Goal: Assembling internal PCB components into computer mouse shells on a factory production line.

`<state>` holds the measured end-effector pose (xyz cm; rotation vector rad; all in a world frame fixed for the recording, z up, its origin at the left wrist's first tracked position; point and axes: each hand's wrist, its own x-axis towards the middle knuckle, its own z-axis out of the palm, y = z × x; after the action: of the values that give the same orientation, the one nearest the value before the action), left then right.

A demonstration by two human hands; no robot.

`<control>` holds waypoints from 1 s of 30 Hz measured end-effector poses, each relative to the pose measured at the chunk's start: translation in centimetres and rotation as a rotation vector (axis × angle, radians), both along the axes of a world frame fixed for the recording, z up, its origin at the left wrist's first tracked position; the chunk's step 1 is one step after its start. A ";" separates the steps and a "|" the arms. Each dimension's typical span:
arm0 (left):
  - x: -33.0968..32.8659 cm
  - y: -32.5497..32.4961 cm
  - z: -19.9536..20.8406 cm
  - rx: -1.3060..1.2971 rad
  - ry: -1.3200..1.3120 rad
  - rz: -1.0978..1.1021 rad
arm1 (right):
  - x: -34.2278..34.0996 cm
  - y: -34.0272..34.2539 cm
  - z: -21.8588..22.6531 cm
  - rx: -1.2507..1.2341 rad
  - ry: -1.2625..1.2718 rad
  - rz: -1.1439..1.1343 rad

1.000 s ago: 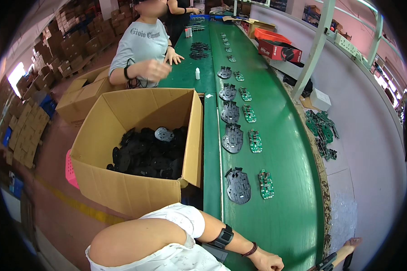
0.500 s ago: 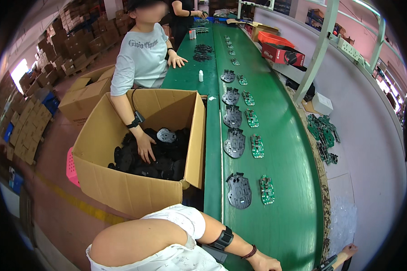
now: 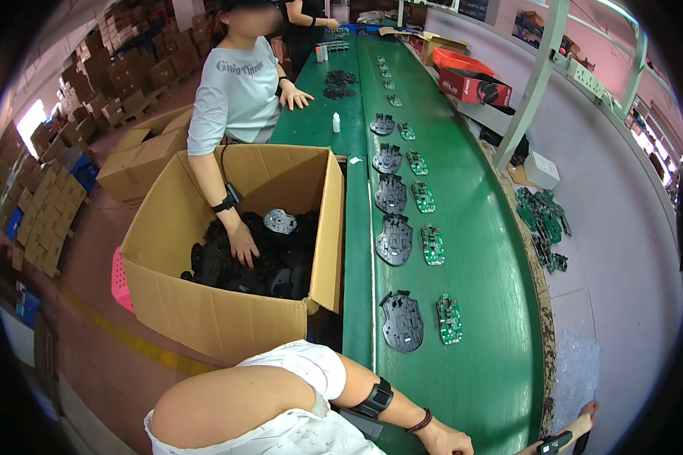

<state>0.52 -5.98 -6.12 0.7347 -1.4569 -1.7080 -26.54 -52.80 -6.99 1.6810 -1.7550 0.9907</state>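
Note:
At the lower edge, my left hand [image 3: 443, 439] is low over the green conveyor belt [image 3: 493, 364], its fingers curled in; what they hold, if anything, is cut off by the edge. My right hand [image 3: 587, 413] reaches out at the lower right, beside clear plastic bags [image 3: 577, 371] on the side ledge; its fingers are too small and dark to read. Nearest my left hand lie a black computer-mouse base shell [image 3: 402, 321] and a green circuit board [image 3: 448, 319], side by side. More such pairs line the belt farther off.
A large open carton [image 3: 220, 322] of black plastic parts stands left of the belt. A co-worker's hand [image 3: 242, 243] reaches into it. Circuit boards [image 3: 542, 220] are heaped on the right ledge. A white bottle [image 3: 336, 123] and black parts [image 3: 340, 83] lie farther up.
My right hand has shifted slightly up at the right rim. The co-worker's hand in the carton has moved a little. My left hand and the belt parts look almost unchanged.

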 end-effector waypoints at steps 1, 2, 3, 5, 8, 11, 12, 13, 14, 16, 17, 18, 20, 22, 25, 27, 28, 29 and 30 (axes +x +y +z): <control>0.0 0.0 0.0 -0.006 0.003 0.000 | 0.2 0.2 0.2 0.008 -0.012 0.012; 0.0 0.1 0.0 -0.012 0.005 0.002 | 0.5 0.5 0.4 0.021 -0.023 0.029; 0.1 0.1 -0.1 -0.018 0.008 0.004 | 0.7 0.7 0.7 0.026 -0.036 0.041; 0.2 0.1 -0.2 -0.032 0.012 0.007 | 1.1 1.2 1.2 0.040 -0.072 0.074; 0.0 0.0 -0.1 -0.028 0.016 0.005 | 1.6 2.1 2.1 0.057 -0.133 0.127; 0.0 -0.1 0.1 -0.021 0.019 0.014 | 2.5 3.2 3.2 0.070 -0.226 0.209; 0.0 -0.1 0.1 -0.020 0.022 0.026 | 2.7 3.8 3.7 0.072 -0.267 0.241; 0.1 0.0 0.2 -0.019 0.031 0.035 | 3.0 4.3 4.1 0.070 -0.318 0.278; 0.3 0.3 0.5 -0.025 0.040 0.042 | 3.2 4.9 4.8 0.073 -0.371 0.328; 1.7 1.7 1.3 -0.047 0.066 0.085 | 3.4 6.1 5.9 0.072 -0.503 0.433; 2.6 2.8 1.8 -0.060 0.087 0.125 | 4.8 7.3 6.6 0.088 -0.573 0.511; 2.8 3.5 1.8 -0.060 0.111 0.160 | 6.2 8.7 7.5 0.111 -0.644 0.590; 2.4 3.7 2.1 -0.047 0.172 0.196 | 8.5 12.1 9.2 0.186 -0.781 0.753; 2.4 2.9 2.1 -0.036 0.212 0.203 | 10.3 15.6 10.4 0.284 -0.906 0.901; 1.4 -0.2 0.8 0.098 0.350 0.219 | 13.8 20.9 10.9 0.513 -1.059 1.115; -0.1 -2.4 -0.4 0.249 0.526 0.290 | 17.0 25.1 11.3 0.686 -1.043 1.230; -0.1 -3.2 -1.0 0.299 0.602 0.342 | 18.3 27.5 12.4 0.713 -0.840 1.203; -0.6 -4.2 -0.3 0.318 0.655 0.331 | 18.1 30.1 15.1 0.681 -0.643 1.126; -0.5 -4.8 -0.3 0.334 0.696 0.369 | 17.7 29.6 14.8 0.675 -0.638 1.119</control>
<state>0.04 -10.80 -6.40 0.4608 -0.5333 -1.6851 -8.86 -23.23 7.86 3.2312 -1.4914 1.6226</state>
